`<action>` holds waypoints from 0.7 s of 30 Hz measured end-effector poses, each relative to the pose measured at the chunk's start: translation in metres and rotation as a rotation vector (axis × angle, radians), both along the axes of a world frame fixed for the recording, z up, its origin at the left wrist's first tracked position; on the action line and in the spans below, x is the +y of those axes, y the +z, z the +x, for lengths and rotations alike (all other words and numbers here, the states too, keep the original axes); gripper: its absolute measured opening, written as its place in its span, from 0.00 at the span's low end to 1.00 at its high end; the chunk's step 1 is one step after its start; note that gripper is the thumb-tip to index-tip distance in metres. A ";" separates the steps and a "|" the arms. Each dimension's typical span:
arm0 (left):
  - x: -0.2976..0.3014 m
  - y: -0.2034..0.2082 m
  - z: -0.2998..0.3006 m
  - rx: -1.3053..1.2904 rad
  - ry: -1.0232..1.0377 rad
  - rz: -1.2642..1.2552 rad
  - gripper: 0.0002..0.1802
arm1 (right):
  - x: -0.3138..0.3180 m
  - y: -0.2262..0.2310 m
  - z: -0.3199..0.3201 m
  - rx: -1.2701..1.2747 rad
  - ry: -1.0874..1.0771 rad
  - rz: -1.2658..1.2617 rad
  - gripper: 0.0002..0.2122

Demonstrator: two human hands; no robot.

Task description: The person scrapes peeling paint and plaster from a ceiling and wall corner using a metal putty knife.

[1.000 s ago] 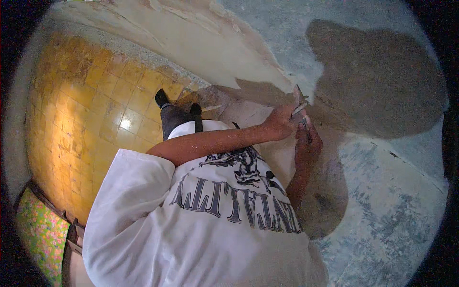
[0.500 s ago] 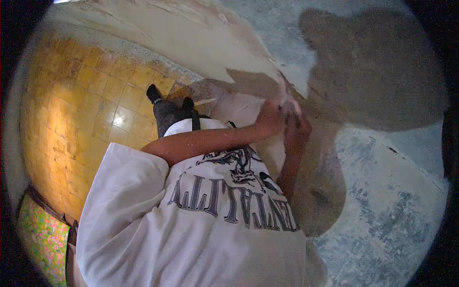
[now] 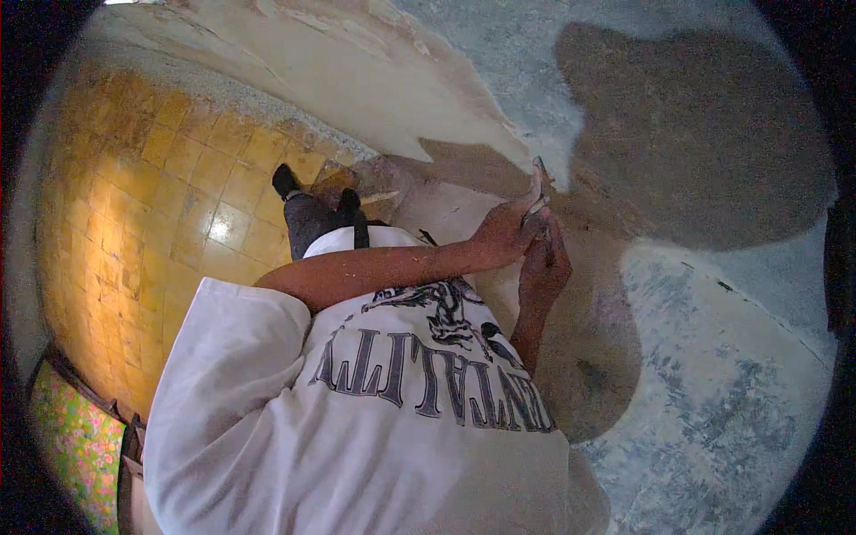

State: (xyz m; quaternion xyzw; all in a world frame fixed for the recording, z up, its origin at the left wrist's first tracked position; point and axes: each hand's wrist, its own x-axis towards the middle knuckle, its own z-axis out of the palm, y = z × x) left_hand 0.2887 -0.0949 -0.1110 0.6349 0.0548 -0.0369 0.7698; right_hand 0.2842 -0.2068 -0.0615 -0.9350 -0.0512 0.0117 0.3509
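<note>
My left hand [image 3: 502, 237] reaches in from the left and meets my right hand [image 3: 545, 266] in front of the wall corner. Both are closed, fingers bent, close together around a slim tool [image 3: 537, 207] smeared with something pale. A narrow greyish tip points up past the fingers, towards the wall. Its exact kind is too small and blurred to tell, and the fingers cover much of it. Greyish smears mark the fingers of my right hand.
A cream plastered wall [image 3: 392, 80] meets a patchy blue-grey wall [image 3: 713, 383], with my dark shadow across both. Yellow tiles [image 3: 160, 223] cover the floor at left, where my dark shoe [image 3: 283, 181] stands. A flowered cloth [image 3: 76, 437] shows at lower left.
My hands have drawn slightly down and left from the corner. They look sharper now, and the tool's tip shows more clearly between them.
</note>
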 end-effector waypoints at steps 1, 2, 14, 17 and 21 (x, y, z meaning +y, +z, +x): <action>-0.003 -0.003 -0.001 0.000 -0.001 -0.006 0.17 | 0.002 0.002 0.000 0.035 -0.053 -0.009 0.16; -0.005 -0.008 -0.002 -0.027 0.049 0.064 0.18 | 0.000 0.002 0.002 0.035 -0.054 -0.015 0.16; -0.022 -0.006 0.004 -0.038 0.110 0.074 0.18 | -0.014 -0.012 0.012 0.112 -0.133 -0.064 0.16; -0.037 -0.014 0.003 -0.082 0.255 0.129 0.18 | -0.021 -0.028 0.007 -0.039 -0.114 -0.072 0.17; -0.034 0.005 -0.002 0.135 0.362 -0.080 0.17 | -0.013 -0.014 0.006 0.011 0.017 -0.004 0.17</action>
